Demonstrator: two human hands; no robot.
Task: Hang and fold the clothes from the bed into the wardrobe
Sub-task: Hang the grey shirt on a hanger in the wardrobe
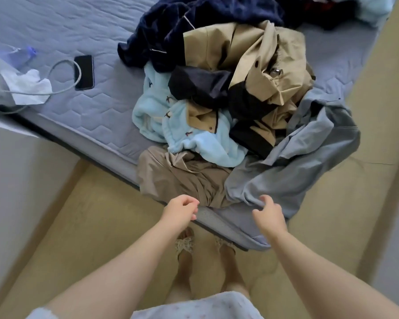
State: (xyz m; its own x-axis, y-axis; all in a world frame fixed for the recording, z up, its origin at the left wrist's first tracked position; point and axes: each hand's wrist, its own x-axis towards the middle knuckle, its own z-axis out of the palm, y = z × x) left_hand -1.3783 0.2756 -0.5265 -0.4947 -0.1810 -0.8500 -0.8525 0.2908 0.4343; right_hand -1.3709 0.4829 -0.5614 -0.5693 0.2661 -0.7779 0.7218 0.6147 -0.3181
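Below, the right hand (269, 214) pinches the hem of a smooth grey-blue cotton shirt (295, 166) at the quilted mattress (97, 107) corner, while the left hand (182, 209) hovers loosely curled, gripping nothing.

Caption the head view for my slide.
Right hand pinches grey-blue garment at the clothes pile's edge; left hand hovers empty.

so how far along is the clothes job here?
Barely started. Done: nothing visible; the wardrobe is out of view. In hand: the right hand pinches the edge of the grey-blue garment at the mattress corner, while the left hand hovers open and empty. Left: the pile, including the khaki trench coat, light blue fleece, navy fleece and taupe garment.
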